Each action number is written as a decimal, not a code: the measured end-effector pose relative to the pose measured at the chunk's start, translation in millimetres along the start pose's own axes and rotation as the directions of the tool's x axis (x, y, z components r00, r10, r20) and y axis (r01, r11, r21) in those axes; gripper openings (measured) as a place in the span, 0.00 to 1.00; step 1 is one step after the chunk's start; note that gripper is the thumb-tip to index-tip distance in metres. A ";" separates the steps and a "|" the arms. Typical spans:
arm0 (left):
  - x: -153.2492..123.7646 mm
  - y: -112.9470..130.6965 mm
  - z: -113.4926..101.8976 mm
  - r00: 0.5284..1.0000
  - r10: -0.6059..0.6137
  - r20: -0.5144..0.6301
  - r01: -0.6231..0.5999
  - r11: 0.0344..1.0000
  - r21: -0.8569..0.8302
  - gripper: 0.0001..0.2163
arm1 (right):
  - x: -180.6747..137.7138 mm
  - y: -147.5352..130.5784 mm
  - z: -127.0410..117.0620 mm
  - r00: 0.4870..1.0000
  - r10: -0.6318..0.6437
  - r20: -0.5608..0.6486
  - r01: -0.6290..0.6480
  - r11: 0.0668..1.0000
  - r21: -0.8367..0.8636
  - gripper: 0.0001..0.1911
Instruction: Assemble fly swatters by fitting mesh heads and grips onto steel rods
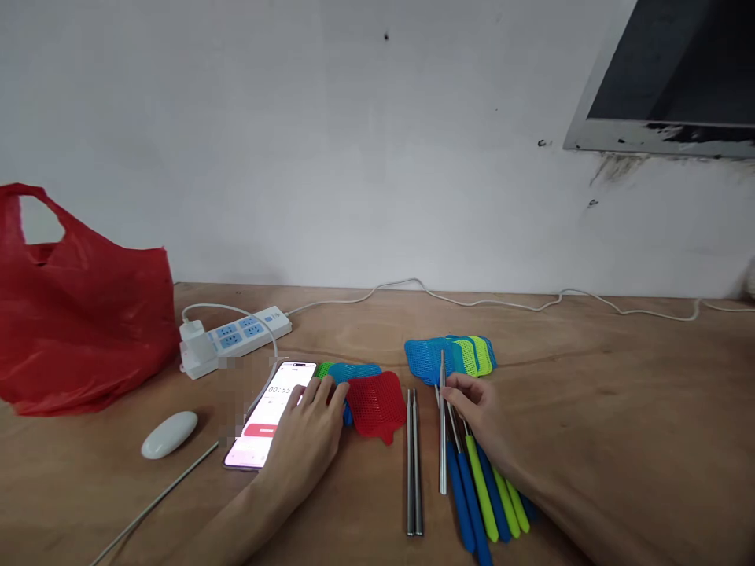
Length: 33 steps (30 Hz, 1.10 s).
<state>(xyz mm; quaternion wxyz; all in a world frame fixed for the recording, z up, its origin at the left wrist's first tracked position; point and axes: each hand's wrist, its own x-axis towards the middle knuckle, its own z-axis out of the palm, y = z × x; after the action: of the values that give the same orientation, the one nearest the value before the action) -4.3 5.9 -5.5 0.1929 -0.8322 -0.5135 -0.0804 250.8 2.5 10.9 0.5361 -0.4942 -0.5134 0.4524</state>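
Note:
My left hand (312,428) lies palm down with fingers slightly apart, between the lit phone (259,448) and a small pile of loose fly swatter heads. In that pile a red mesh head (377,401) is on top, with a blue head (354,371) and a bit of green behind it. My right hand (475,401) pinches a metal rod (443,456) near its upper part. Beneath that hand lie several fly swatters with blue handles (465,479) and lime handles (482,495), their mesh heads (433,358) stacked. Two metal rods (414,472) rest side by side between my hands.
A red plastic bag (88,314) stands at the left. Near it are a white power strip (253,330) with a plugged-in charger (197,343) and a white oval object (169,435). A thin cable (472,303) runs along the wall.

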 end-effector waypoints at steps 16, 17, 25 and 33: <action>-5.0 27.1 -16.0 0.952 -0.030 0.305 0.304 -0.014 -0.952 0.12 | 0.2 -0.2 2.1 0.979 0.204 0.001 -0.172 0.823 0.542 0.17; -4.5 27.6 -17.1 0.945 -0.003 0.328 0.327 -0.056 -0.943 0.14 | -0.3 -0.8 1.9 0.980 0.201 0.013 -0.174 0.812 0.557 0.16; -4.8 29.5 -17.1 0.927 0.050 0.372 0.376 -0.106 -0.921 0.23 | -6.4 -2.0 4.6 0.977 0.117 0.180 -0.198 0.817 0.542 0.17; -5.4 27.6 -22.7 0.903 0.043 0.427 0.429 -0.063 -0.901 0.21 | -8.8 -0.9 6.7 0.983 0.062 0.173 -0.145 0.841 0.521 0.20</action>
<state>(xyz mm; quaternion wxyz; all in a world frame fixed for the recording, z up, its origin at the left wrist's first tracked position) 19.1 -18.7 6.8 -0.5628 -0.6293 -0.4366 -0.3108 243.6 -5.9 10.9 0.5867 -0.3181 -0.3794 0.6408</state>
